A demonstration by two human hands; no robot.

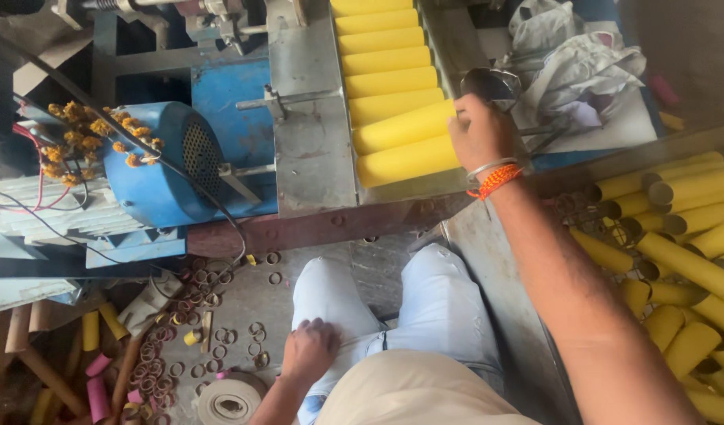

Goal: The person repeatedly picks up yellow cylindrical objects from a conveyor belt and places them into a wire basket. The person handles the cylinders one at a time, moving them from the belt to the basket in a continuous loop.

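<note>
Blue motor housing [169, 161] at far left, draped with orange flowers. Cardboard rings [153, 358] scattered on floor below. Left hand [309, 350] loosely curled, holding nothing, resting on pale-trousered thigh. Yellow tubes [393, 83] lie side by side in grey metal tray [311, 157]. Right hand [481, 130] fingers curled, pressing end of nearest tubes. Loose tube pile [684, 260] at right.
</note>
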